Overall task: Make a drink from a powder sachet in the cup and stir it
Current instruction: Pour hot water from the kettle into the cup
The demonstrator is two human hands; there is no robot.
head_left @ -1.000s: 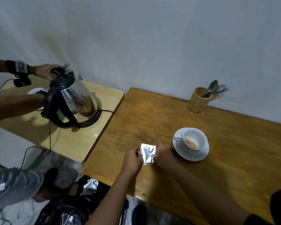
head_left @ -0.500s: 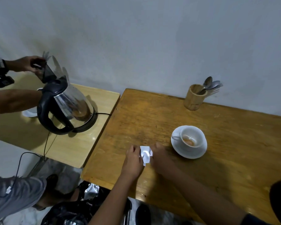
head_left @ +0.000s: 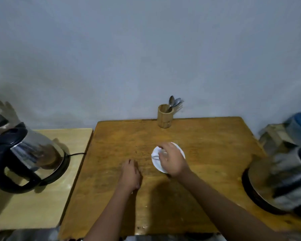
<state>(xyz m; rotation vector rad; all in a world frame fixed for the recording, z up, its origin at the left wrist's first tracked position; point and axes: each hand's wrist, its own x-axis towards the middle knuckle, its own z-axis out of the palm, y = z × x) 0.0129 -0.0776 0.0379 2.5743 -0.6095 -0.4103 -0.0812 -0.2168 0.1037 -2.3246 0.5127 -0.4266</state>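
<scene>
A brown wooden desk (head_left: 207, 153) is seen from above, set against a pale wall, with a lighter desk (head_left: 42, 197) standing just beside its left edge. Near the middle of the brown desk a white saucer (head_left: 155, 162) is placed, and the cup on it is almost wholly covered by the right hand (head_left: 170, 158), which is held over it with fingers curled downward; something pale and blurred is glimpsed under those fingers, but whether it is the sachet or part of the cup cannot be told, so the state of that grip cannot be told either. The left hand (head_left: 130, 174) is laid on the desk surface just left of the saucer, apart from it, knuckles up and fingers loosely bent; nothing is seen held in it, though its underside is hidden. At the far edge of the brown desk, close to the wall, a wooden holder (head_left: 165, 117) is stood upright with several metal spoons (head_left: 174, 101) leaning out to the right. On the lighter desk an electric kettle (head_left: 30, 153) with a black handle is seen on its base, its lid raised and its cord trailing toward the brown desk. At the right edge a blurred metal vessel (head_left: 281, 181) is seen.
</scene>
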